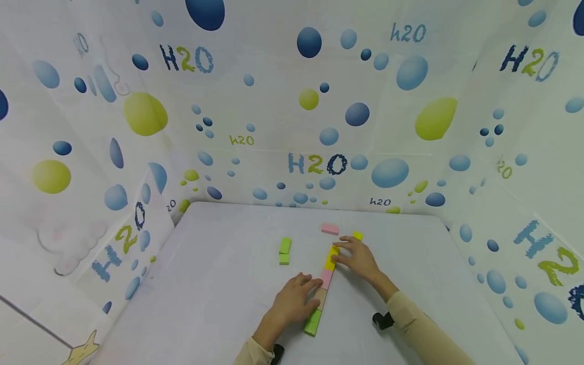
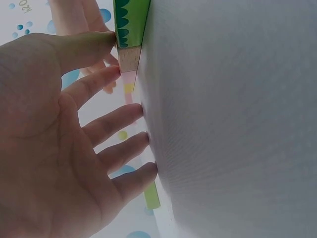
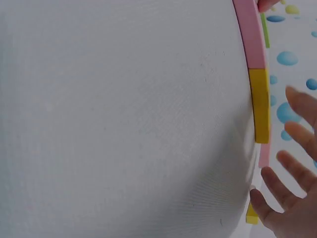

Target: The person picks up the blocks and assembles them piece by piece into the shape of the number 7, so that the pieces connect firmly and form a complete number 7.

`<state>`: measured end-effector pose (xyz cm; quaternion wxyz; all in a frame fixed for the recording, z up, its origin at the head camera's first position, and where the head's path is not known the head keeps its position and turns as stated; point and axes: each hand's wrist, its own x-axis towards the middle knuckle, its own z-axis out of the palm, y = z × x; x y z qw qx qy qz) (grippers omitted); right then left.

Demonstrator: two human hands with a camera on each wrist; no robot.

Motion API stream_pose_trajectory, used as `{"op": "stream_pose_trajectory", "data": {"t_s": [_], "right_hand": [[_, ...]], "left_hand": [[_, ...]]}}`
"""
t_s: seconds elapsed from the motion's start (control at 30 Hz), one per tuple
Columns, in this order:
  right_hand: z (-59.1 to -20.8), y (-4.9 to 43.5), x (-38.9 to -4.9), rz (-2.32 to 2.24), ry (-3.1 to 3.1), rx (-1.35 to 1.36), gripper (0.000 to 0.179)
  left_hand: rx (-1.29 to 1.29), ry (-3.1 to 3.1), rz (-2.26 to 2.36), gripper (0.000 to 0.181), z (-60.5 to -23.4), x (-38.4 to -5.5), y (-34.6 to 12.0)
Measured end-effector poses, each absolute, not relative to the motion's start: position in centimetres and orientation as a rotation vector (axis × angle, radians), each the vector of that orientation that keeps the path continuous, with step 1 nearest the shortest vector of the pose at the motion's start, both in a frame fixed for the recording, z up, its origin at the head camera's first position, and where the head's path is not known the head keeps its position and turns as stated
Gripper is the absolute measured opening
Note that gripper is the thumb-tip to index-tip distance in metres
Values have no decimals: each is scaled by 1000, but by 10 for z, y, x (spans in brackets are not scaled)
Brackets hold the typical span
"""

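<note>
A straight row of blocks runs away from me in the head view: a green block [image 1: 313, 323] nearest, then a bare wood block [image 1: 322, 298], a pink block [image 1: 326, 278] and a yellow block [image 1: 331, 258] at the far end. My left hand [image 1: 294, 301] lies along the row's left side. In the left wrist view its thumb touches the green block [image 2: 132, 22] and its index fingertip meets the row where bare wood joins pink; the fingers are spread. Beside the yellow block [image 3: 261, 106] hovers my right hand [image 3: 292, 203], fingers spread and apart from it, holding nothing.
Two green blocks [image 1: 285, 247] lie left of the row. Beyond its far end are a loose pink block [image 1: 330, 228] and another yellow block [image 1: 358, 235], partly behind the right hand. The white table [image 1: 219, 274] meets bubble-patterned sheets [image 1: 274, 101] at its back and sides.
</note>
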<state>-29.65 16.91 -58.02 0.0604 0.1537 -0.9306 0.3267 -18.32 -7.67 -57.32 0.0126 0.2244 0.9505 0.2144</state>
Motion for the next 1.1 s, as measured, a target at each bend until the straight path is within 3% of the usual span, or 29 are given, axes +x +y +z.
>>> {"op": "stream_pose_trajectory", "data": {"t_s": [0.23,0.53,1.1], "right_hand": [[-578,176,-299,1111,-2676,75,39],[-577,186,-315,1038,-2651,-138,45],[-582,199,-332,983,-2689,-119,28]], "left_hand": [[677,2952,671,47,-572,-182,-74],[663,2951,679,47,-574,-183,-75],[660,2938,686,48,-574,-184,-78]]}}
